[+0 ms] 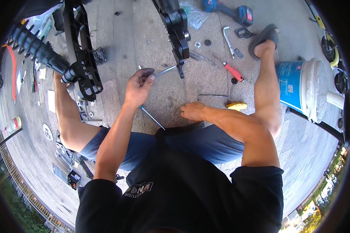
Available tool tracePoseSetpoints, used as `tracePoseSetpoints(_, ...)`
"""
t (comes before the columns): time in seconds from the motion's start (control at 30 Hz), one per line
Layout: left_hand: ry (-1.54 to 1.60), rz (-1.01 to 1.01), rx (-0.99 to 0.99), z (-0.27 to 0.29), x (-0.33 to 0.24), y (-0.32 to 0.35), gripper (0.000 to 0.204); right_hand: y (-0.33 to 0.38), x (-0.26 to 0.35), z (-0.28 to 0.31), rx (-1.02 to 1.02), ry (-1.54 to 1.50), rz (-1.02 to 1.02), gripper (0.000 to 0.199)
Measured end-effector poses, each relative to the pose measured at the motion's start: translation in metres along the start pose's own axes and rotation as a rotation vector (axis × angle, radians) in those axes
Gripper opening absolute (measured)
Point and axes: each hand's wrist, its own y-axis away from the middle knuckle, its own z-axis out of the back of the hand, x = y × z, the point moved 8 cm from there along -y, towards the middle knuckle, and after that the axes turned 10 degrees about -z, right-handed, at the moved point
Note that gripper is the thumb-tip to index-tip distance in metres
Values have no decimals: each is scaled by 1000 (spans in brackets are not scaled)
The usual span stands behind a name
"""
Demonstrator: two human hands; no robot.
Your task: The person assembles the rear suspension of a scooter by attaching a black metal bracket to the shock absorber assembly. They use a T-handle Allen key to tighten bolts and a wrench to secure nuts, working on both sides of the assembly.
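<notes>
Here the left hand (pixel 140 85) pinches a slim rod (pixel 167 70) left of the black bracket (pixel 175 39); below that bracket is the right hand (pixel 193 111) (grip: can't tell).

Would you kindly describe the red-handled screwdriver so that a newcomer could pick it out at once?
Start at the big blue-and-white bucket on the picture's right, then move left past the person's right leg. On the ground there, below a silver wrench, lies the screwdriver; its red handle sets it apart from the wrench's bare metal.
</notes>
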Motion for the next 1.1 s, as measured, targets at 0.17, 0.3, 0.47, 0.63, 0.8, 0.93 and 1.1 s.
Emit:
tracePoseSetpoints(0.17, 285, -408, -134, 3, -115, -28, 43, 70, -99, 165, -666, -504, -404, 28)
tracePoseSetpoints(0.3, 301, -499, -30, -24, -168, -58, 52, 133, -149, 267, -1182, -1699, -102, 23)
tracePoseSetpoints(0.47, 116, -522, -83, -29, -181, -72, 47, 110, -114, 297, -1270, -2117, 485, 27)
tracePoseSetpoints(0.63, 143, -459, -50, -25, -176, -76, 44, 78, -99, 302, -1082, -2237, 755, 27)
tracePoseSetpoints(0.8, 99, -455, -51, -27, -179, -74, 41, 76, -98, 302, -1033, -2211, 676, 27)
tracePoseSetpoints(0.93, 162, -440, -35, -30, -179, -74, 39, 82, -101, 303, -1139, -2062, 545, 26)
tracePoseSetpoints(1.1, 217, -435, -20, -31, -178, -76, 38, 83, -103, 305, -1100, -2115, 507, 20)
